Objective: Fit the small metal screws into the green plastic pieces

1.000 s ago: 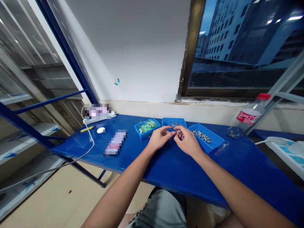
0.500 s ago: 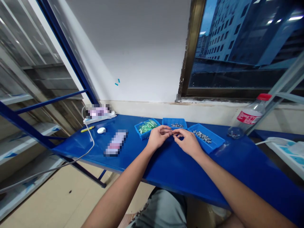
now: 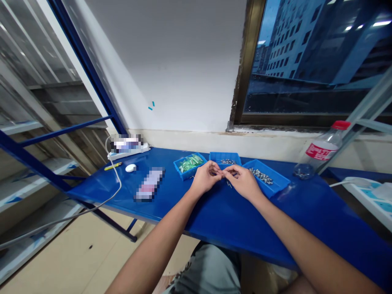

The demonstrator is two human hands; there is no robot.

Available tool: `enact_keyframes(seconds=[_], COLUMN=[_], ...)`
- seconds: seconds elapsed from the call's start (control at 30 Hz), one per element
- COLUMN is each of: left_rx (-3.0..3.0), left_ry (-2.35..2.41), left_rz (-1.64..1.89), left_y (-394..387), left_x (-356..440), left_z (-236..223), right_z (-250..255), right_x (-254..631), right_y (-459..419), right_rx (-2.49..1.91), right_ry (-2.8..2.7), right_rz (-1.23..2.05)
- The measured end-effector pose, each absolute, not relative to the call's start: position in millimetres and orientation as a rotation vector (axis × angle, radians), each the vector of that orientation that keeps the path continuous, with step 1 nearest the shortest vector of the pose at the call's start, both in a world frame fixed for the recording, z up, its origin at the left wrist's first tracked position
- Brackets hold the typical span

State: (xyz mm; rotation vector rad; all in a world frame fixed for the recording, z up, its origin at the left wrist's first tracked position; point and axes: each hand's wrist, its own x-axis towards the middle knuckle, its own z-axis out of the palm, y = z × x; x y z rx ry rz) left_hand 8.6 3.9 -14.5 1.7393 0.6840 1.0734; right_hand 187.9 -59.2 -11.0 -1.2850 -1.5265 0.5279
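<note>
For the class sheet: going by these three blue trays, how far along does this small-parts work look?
Looks done: the right blue tray holds a loose batch of small metal parts, though nothing proves it finished. In hand: the left hand and right hand meet at the fingertips, their hold too small to make out. Left: the left blue tray stays full of green pieces, and the middle blue tray holds more metal parts.

The workbench top [image 3: 232, 232] was glossy cobalt blue, like the three plastic trays [image 3: 278, 184] at centre; green pieces [image 3: 189, 164] filled the left tray, silver fasteners [image 3: 261, 176] the right, and the bottle cap [image 3: 340, 125] at far right was red
</note>
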Motion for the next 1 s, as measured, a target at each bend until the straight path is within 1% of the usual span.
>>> enact_keyframes(seconds=[0.17,0.33,0.5,0.6,0.67,0.73,0.83,1.0], left_rx=[1.533,1.359,1.376,1.558,1.807,2.112,2.469,2.618], left_ry=[0.68,0.614,0.579,0.678,0.792,0.853,0.794,0.741], left_rz=[1.126,1.121,1.072,1.1,1.093,1.03,0.873,0.729], left_y=[5,5,6,5,2,-2,-5,-1], left_x=[7,7,8,6,4,2,0,-1], left_z=[-6,-2,-5,-6,-4,-2,-1,-7], right_z=[-13,-17,-19,-19,-17,-16,-15,-17], right_x=[191,189,189,191,191,191,192,193], right_y=[-57,-57,-57,-56,-56,-56,-55,-52], right_rx=[-1.297,-1.258,-1.299,-1.289,-1.279,-1.287,-1.289,-1.239], right_ry=[-1.526,-1.663,-1.561,-1.45,-1.398,-1.365,-1.353,-1.274], right_rz=[0.492,0.498,0.602,0.675,0.703,0.712,0.694,0.731])
